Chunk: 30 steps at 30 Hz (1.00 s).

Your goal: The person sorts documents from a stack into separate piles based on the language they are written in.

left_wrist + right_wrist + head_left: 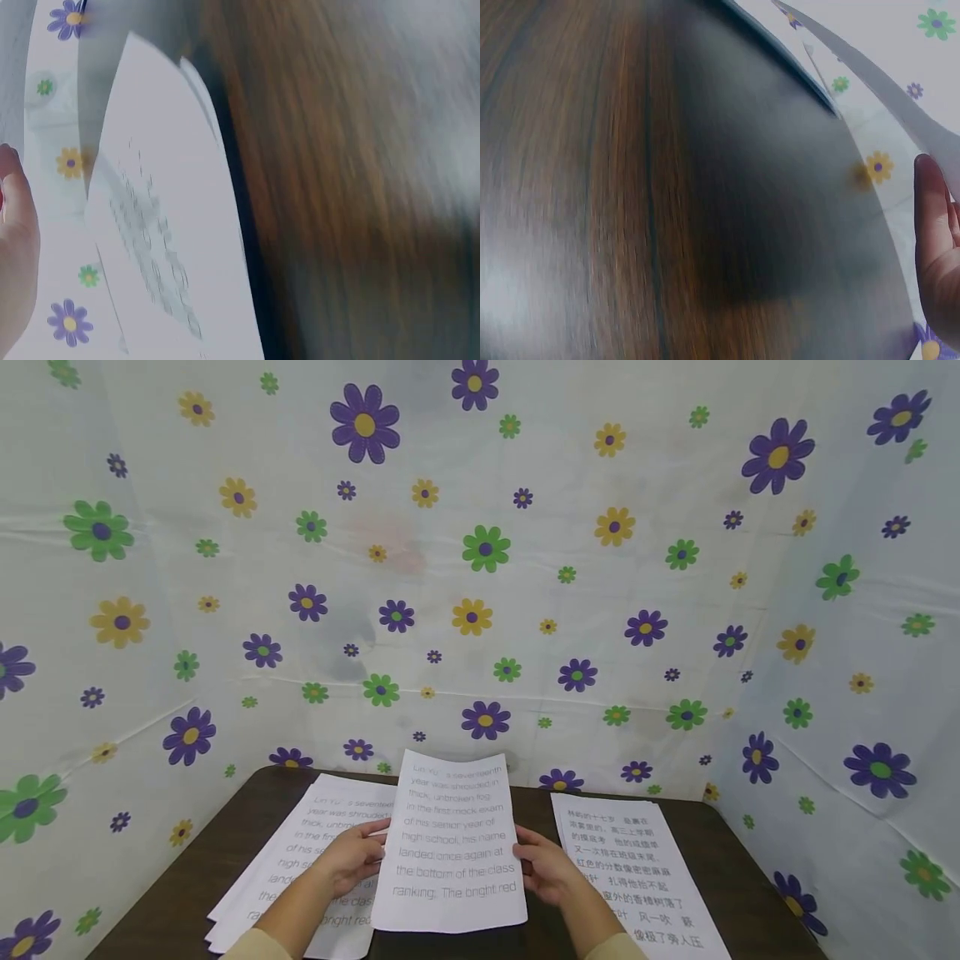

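A printed sheet of paper (450, 852) with large English text is held up in the middle of the head view, tilted toward me. My left hand (351, 860) pinches its left edge, and my right hand (547, 867) grips the right edge, some fingers hidden behind the paper. Whether it is one sheet or several I cannot tell. Under my left forearm lies a fanned stack of sheets (255, 868) with the same English text. In the right wrist view the thumb of my right hand (937, 255) is beside the paper's edge (889, 86).
To the right, a second stack of sheets (645, 868) with Chinese text lies on the dark wood-grain table (757, 893). A white cloth with printed flowers (555, 543) hangs behind the table and along both sides.
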{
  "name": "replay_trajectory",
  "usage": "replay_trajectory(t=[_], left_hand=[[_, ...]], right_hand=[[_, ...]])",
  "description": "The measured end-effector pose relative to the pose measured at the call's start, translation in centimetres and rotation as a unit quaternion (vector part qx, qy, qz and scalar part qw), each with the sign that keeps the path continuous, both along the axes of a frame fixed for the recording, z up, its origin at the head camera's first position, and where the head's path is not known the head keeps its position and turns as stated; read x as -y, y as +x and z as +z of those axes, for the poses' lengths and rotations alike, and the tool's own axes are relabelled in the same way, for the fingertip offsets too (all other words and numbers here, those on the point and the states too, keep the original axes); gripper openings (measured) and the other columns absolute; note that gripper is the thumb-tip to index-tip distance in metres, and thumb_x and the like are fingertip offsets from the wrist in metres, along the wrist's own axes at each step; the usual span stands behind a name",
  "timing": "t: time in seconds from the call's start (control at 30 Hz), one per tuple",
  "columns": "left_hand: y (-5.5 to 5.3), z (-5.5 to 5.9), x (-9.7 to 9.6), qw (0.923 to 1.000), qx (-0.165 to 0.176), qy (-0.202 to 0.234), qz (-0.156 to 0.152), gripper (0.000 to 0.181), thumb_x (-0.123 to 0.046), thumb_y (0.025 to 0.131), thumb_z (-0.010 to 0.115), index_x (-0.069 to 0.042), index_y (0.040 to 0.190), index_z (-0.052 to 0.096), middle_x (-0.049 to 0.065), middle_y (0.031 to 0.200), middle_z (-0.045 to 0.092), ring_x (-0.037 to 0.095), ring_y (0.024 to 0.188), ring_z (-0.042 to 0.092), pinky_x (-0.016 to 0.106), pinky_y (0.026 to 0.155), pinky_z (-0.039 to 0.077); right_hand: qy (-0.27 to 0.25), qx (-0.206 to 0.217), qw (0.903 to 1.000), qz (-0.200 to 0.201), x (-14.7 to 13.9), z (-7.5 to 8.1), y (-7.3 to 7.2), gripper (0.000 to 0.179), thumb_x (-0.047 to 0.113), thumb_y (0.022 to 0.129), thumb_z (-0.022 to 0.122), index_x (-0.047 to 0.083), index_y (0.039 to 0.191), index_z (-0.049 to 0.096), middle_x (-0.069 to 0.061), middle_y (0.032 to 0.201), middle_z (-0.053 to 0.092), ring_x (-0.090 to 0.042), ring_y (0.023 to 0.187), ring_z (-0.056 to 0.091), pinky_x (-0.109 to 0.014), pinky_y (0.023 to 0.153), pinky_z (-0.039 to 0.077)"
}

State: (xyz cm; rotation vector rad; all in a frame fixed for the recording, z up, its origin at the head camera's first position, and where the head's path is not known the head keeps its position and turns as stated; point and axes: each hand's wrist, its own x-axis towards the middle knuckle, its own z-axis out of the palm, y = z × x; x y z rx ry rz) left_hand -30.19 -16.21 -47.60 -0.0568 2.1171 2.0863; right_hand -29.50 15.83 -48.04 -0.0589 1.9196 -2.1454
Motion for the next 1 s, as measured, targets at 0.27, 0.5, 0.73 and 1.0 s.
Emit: replay_trajectory(t=[0.27,0.5,0.73,1.0], left_hand=[[0.2,0.4,2.8,0.9993,0.012,-0.009,0.033,0.062,0.013,0.081,0.048,0.006,0.142,0.041,0.031,0.135,0.054,0.025,0.096,0.069,0.042,0.082,0.059],[0.5,0.5,5.7,0.9986,0.019,-0.024,0.043,0.062,0.011,0.083,0.047,0.007,0.144,0.038,0.03,0.137,0.053,0.022,0.094,0.069,0.039,0.081,0.06],[0.8,0.4,8.3,0.9982,0.022,-0.026,0.05,0.064,0.011,0.083,0.047,0.007,0.146,0.035,0.029,0.136,0.054,0.021,0.092,0.068,0.036,0.078,0.059],[1.2,0.5,10.5,0.9979,0.023,-0.038,0.047,0.066,0.012,0.084,0.047,0.01,0.147,0.029,0.032,0.138,0.05,0.019,0.092,0.067,0.036,0.078,0.059]], right_hand=[[-0.013,0.007,0.9999,0.005,3.1,0.2,-0.2,0.054,0.005,0.099,0.047,-0.005,0.149,0.03,-0.006,0.107,0.07,-0.016,0.089,0.067,-0.032,0.077,0.057],[-0.01,0.013,0.9998,0.014,6.0,0.3,-0.7,0.052,0.005,0.099,0.048,-0.004,0.148,0.033,-0.011,0.113,0.069,-0.019,0.09,0.068,-0.035,0.079,0.058],[-0.015,0.028,0.9994,0.013,8.6,0.4,-1.0,0.053,0.005,0.098,0.052,0.0,0.148,0.036,-0.013,0.115,0.069,-0.021,0.091,0.069,-0.036,0.079,0.058],[-0.012,0.033,0.9993,0.017,10.9,0.3,-1.0,0.052,0.005,0.097,0.053,0.001,0.147,0.038,-0.011,0.112,0.07,-0.021,0.089,0.069,-0.034,0.076,0.058]])
